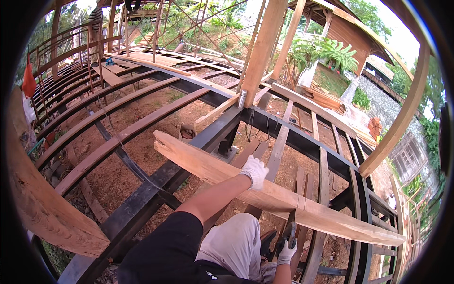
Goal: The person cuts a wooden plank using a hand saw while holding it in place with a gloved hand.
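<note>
A long, pale wooden beam (326, 215) slants across in front of me, with its rough end at the left and dark lines marked across its right half. My left hand (256, 172), in a white glove, is closed over the beam's far edge; some fingers are hidden behind it. Lower down, my right hand (286, 252), also gloved, grips a dark hand tool (288, 232) upright just below the beam, near the marked lines. Its kind is unclear. My bent knee in light trousers is between the two hands.
Black steel beams (137, 208) and wooden joists (101, 151) form an open floor frame above bare soil (156, 106). A wooden post (262, 47) rises ahead, a metal flask (242, 99) at its foot. Another thick post (52, 208) is at left. Stacked planks (319, 98) lie far right.
</note>
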Available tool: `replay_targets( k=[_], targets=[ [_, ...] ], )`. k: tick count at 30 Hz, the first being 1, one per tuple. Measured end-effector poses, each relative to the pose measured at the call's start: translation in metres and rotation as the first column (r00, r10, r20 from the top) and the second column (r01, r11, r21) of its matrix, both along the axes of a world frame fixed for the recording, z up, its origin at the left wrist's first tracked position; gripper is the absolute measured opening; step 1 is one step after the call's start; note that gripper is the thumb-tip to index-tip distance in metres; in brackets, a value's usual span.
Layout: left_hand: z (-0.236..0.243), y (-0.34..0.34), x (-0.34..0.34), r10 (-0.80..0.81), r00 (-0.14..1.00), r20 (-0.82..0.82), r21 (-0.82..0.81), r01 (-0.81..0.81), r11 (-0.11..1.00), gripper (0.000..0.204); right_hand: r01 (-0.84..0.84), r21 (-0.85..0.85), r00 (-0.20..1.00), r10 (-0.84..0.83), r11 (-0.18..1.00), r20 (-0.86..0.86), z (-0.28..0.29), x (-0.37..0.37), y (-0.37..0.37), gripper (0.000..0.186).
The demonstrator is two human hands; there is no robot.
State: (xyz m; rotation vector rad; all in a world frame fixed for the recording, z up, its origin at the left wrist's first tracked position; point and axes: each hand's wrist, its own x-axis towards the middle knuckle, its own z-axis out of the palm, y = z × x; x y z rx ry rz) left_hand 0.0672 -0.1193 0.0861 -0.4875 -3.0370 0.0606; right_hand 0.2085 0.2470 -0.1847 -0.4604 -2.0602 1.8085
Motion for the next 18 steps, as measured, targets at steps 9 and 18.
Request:
replay_targets(
  k=[9, 18],
  targets=[
    [-0.07, -0.037, 0.007, 0.136, 0.981, 0.137, 0.011, -0.138, 0.99, 0.104, 0.096, 0.17, 0.995, -0.094, 0.981, -0.023, -0.014, 0.012, 0.01, 0.065],
    [-0.078, -0.042, -0.012, 0.163, 0.986, 0.033, 0.037, -0.165, 0.986, 0.102, 0.066, 0.218, 0.998, -0.066, 0.974, -0.009, -0.013, -0.008, 0.015, 0.064]
  ],
)
